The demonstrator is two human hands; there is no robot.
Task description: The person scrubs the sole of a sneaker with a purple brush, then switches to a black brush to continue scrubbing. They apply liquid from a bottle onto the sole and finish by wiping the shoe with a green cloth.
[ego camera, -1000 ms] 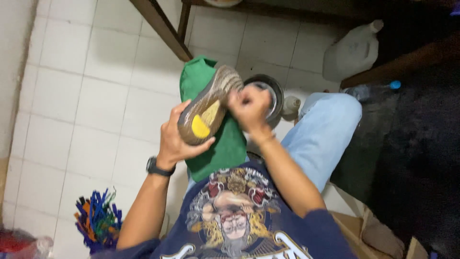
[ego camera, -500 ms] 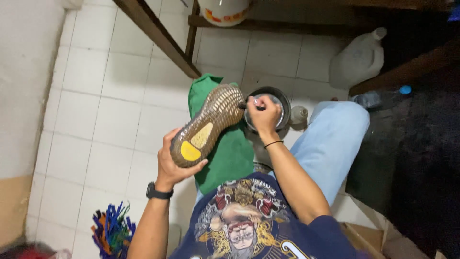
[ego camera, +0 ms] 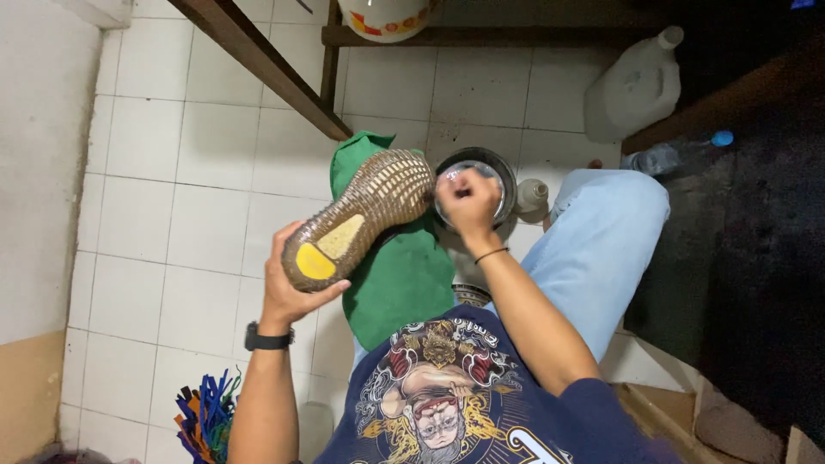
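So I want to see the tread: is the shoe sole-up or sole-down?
Sole-up. The shoe lies in the left hand, ribbed sole and yellow heel patch facing the camera.

This looks like a wash area in a home: white tiled floor (ego camera: 198, 172), a big plastic jug (ego camera: 634, 86), a metal bowl (ego camera: 477, 172) with water (on the floor), wooden furniture legs (ego camera: 258, 64) and a colourful mop (ego camera: 206, 417).
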